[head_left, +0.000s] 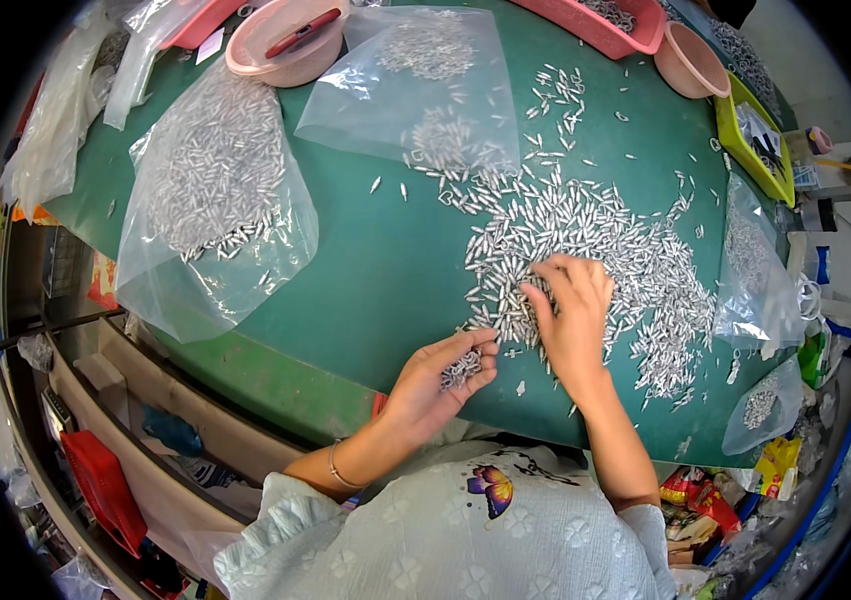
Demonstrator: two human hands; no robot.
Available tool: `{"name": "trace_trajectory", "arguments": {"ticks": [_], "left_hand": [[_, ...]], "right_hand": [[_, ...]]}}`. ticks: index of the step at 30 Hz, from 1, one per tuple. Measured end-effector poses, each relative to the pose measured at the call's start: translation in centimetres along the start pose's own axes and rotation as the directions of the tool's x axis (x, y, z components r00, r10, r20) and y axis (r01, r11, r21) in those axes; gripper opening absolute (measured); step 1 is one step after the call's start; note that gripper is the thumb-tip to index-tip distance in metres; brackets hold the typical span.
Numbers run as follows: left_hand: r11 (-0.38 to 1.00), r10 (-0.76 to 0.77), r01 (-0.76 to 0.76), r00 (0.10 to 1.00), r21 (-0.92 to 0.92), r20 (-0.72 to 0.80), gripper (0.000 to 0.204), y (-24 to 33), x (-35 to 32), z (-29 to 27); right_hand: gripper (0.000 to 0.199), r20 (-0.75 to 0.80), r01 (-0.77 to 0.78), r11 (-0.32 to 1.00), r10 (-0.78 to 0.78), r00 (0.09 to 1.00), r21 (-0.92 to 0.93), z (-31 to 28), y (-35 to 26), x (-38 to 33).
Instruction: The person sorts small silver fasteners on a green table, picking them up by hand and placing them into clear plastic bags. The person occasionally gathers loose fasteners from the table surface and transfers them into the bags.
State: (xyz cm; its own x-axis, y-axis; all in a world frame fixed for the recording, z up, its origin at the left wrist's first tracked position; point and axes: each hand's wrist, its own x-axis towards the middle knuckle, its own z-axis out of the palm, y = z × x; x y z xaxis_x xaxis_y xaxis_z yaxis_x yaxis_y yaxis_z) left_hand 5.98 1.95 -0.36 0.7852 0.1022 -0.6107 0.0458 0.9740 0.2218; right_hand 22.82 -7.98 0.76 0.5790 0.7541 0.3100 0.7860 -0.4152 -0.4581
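My left hand (436, 380) is cupped near the front edge of the table, its fingers curled around a small bunch of silver metal clips (460, 370). To the right, my right hand (574, 310) reaches over a wide, loose pile of small silver spindle-shaped metal pieces (566, 225). Its fingers are bent down toward the pieces, and a gap shows between thumb and forefinger. Whether the fingertips touch any piece is hard to see. A few loose pieces lie between the two hands.
On the green table (376, 250), a clear bag of metal pieces (221, 170) lies left and another plastic bag (346, 100) farther back. Pink bowls (291, 45) (691, 60) and a pink tray (596, 25) stand at the back. A yellow-green tray (736, 125) and small bags (746, 260) line the right.
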Motion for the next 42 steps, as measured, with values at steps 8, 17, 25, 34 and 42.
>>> {"name": "trace_trajectory", "arguments": {"ticks": [8,17,25,34,42], "left_hand": [[0.992,0.04,-0.044,0.999,-0.12,-0.034,0.031,0.5,0.6,1.8],[0.999,0.04,-0.04,0.999,-0.025,0.023,0.032,0.5,1.0,1.1],[1.0,0.019,-0.019,0.999,0.011,-0.027,0.033,0.4,1.2,2.1],[0.988,-0.154,0.152,0.986,0.031,0.06,0.031,-2.3,2.5,4.6],[0.981,-0.169,0.163,0.984,0.107,0.052,0.037,-3.9,4.1,6.5]], "right_hand": [[0.016,0.138,0.186,0.943,-0.231,0.963,0.277,-1.3,-1.5,-0.6],[0.022,0.047,0.152,0.988,-0.154,0.987,0.031,2.5,0.5,2.9],[0.02,0.22,0.238,0.91,-0.322,0.921,0.338,-3.3,-0.8,-1.5],[0.011,-0.089,-0.111,0.981,0.098,0.991,-0.158,-3.5,8.5,1.0],[0.008,-0.026,-0.198,0.976,0.201,0.979,0.091,-5.7,8.6,-2.9]]}}
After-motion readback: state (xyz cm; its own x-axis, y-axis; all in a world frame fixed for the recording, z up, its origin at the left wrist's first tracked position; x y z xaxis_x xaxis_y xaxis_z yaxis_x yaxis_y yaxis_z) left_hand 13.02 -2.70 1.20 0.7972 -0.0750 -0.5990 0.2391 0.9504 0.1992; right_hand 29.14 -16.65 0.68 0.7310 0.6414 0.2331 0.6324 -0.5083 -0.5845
